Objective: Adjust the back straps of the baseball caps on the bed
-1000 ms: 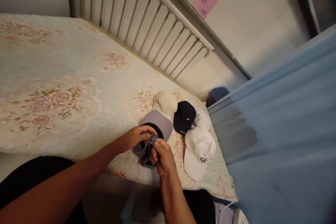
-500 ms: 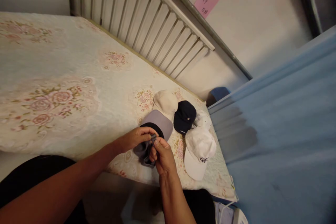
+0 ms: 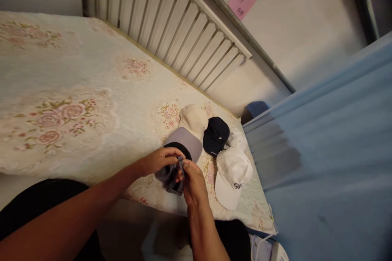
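A grey cap (image 3: pixel 188 142) with a dark lining lies upside down at the near edge of the flowered mattress (image 3: pixel 70 89). My left hand (image 3: pixel 159 160) pinches the cap's back strap from the left. My right hand (image 3: pixel 192 181) pinches the same strap from the right, fingers closed on it. Both hands meet over the rear opening of the cap. Beside it lie a beige cap (image 3: pixel 192 117), a navy cap (image 3: pixel 216 135) and a white cap (image 3: pixel 232 175) with a dark emblem.
A slatted metal headboard (image 3: pixel 190 24) leans against the wall, which carries a pink note (image 3: pixel 243 0). A blue curtain or sheet (image 3: pixel 330 151) fills the right side. My dark-clothed knees show below the mattress edge.
My right hand has shifted slightly up and in over the strap; the fingers have closed tighter on it. The cap and the other caps stay in place.
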Motion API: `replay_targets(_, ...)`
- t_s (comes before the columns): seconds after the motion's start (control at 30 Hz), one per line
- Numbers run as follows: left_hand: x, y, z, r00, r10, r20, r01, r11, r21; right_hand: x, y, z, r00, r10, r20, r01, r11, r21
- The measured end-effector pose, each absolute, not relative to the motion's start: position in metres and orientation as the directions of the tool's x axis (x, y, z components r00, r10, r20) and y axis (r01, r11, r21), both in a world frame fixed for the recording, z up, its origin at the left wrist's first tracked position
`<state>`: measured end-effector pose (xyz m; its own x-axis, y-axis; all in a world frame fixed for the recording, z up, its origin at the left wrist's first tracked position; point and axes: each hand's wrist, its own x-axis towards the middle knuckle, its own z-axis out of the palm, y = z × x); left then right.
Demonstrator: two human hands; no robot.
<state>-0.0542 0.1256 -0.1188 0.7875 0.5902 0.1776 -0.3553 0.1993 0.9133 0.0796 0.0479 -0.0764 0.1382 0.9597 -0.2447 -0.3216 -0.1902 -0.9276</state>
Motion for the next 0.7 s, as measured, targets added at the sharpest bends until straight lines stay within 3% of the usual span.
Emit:
replay_targets(0.17,-0.0543,0.1274,-0.1187,0.749,0.645,0.153,-0.325,0.156,0.933,0.0825,0.0457,-0.0768,0.191,0.941,-0.279,-0.306,-0.213,-0.928)
replay_targets(0.5,-0.0551,0.1273,-0.1154,0.769,0.614,0.179,-0.346,0.165,0.924,0.0811,0.0464,-0.0765,0.179,0.975,-0.134,-0.389,-0.055,-0.92)
replay_targets(0.7,-0.0538,0.1286,-0.1159,0.786,0.586,0.197,-0.304,0.089,0.949,0.0807,0.0481,-0.0788,0.232,0.964,-0.129,-0.341,-0.044,-0.939)
